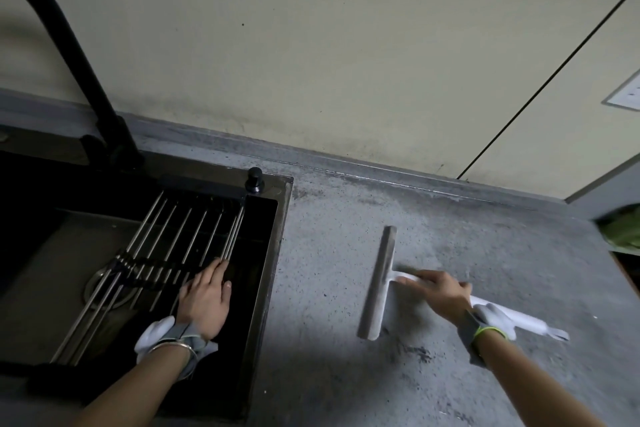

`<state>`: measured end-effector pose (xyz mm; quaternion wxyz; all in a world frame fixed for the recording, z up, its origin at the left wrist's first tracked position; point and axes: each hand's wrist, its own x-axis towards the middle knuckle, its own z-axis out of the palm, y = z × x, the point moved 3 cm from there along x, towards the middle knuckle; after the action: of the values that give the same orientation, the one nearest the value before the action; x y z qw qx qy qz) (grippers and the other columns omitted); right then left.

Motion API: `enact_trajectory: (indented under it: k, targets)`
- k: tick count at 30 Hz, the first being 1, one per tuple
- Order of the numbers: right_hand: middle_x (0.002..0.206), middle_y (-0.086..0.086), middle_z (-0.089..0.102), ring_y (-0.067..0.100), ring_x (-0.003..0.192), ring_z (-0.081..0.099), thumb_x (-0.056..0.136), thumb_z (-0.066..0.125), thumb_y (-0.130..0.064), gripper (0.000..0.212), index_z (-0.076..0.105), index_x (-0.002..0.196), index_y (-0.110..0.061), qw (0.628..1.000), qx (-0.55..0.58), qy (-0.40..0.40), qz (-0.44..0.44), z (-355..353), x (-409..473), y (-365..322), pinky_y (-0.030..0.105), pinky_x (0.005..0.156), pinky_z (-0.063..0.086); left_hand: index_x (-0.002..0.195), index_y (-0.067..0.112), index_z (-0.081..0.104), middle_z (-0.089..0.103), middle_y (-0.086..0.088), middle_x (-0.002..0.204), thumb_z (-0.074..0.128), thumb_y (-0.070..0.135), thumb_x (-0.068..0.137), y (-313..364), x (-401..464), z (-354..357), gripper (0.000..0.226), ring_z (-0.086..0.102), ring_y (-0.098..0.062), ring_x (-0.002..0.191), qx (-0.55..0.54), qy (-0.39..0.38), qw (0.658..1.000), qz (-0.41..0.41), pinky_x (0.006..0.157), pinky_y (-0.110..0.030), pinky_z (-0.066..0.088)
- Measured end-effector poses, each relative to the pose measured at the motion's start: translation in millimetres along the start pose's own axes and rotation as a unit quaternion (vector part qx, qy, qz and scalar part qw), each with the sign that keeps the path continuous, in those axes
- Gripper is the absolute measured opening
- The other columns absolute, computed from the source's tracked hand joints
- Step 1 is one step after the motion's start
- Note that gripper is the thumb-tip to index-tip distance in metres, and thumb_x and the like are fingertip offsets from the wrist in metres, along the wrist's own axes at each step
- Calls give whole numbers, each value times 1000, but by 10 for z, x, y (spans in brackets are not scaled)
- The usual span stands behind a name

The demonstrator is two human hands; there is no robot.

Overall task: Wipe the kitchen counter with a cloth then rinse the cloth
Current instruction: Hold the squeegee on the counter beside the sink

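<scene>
Squeegee (pixel 375 282) lies on the grey counter (pixel 519 253) right of the sink (pixel 273 253), blade running near-to-far, white handle pointing right. Right hand (pixel 441 295) curls around that handle. Left hand (pixel 206 300) rests flat, fingers together, on the sink's metal rack (pixel 166 239).

grey speckled counter (pixel 450 253), dusty and smudged dark near its front edge; no cloth identifiable.
</scene>
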<state>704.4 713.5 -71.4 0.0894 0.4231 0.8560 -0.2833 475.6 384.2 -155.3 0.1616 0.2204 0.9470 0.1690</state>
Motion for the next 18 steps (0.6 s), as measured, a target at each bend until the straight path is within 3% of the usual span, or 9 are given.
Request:
enact_trajectory:
  k: [2,5,7,12,18]
  targets:
    - [94,-25,63,15,109,51,61,36,-85,24,50,71,-68,1000,-7,-17,0,34,-90,45,47,105,11,149,26,21,16,11,157,31,30,101,-7,-40,0,49,23,-12,141,-4,-2,1000,-3,114,-35,17]
    - [106,-19,66,14,118,49,63,36,-83,45,54,97,-61,999,-28,-27,-24,179,-209,-39,44,103,12,150,26,17,10,12,159,30,31,101,-24,-103,2,51,21,-15,143,0,-11,1000,-6,115,-36,18]
    - [108,-15,65,10,112,47,63,36,-82,61,59,108,-48,997,-49,-37,-42,330,-286,-170,42,103,12,151,26,16,7,12,159,29,31,101,-36,-144,-5,51,21,-15,143,4,-15,1000,-2,114,-36,18]
    - [96,-19,54,12,105,51,76,44,-74,53,61,111,-38,984,-90,-71,-139,759,-473,-594,36,93,18,151,24,14,4,13,159,27,31,102,-52,-219,-42,52,18,-12,144,17,-32,999,7,114,-35,18]
    - [107,-12,65,10,101,54,79,47,-70,50,63,112,-36,970,-106,-66,-207,1054,-575,-1050,32,88,19,152,21,12,-1,11,159,27,30,102,-26,-263,-75,53,17,-12,145,22,-72,997,14,115,-40,19]
